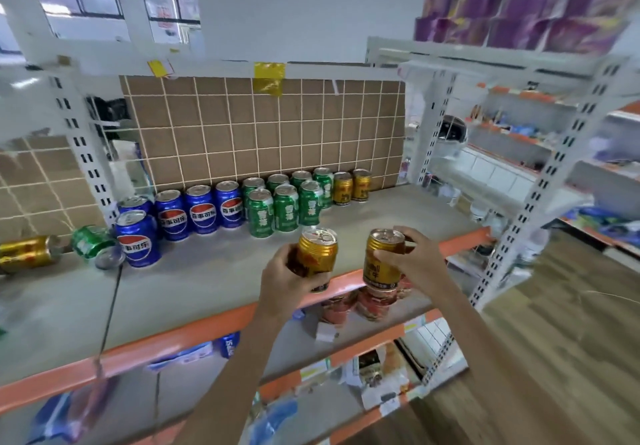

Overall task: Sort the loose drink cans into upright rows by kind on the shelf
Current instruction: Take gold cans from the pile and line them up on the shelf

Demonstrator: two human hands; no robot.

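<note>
My left hand (285, 280) grips a gold can (317, 256) and my right hand (414, 259) grips a second gold can (382, 259), both upright above the front edge of the grey shelf (214, 278). Against the tiled back panel stand several blue cola cans (201, 209), several green cans (277, 205) and two gold cans (351, 186), all upright in rows. One blue can (138, 238) stands in front at the left. On the far left a green can (91, 242) and a gold can (29, 254) lie on their sides.
An orange rail (194, 328) edges the shelf front. White slotted uprights (540, 181) stand at the right and left. Lower shelves hold red tins (372, 301) and packets. Purple packs (519, 5) sit on the top shelf at right. A wooden floor lies to the right.
</note>
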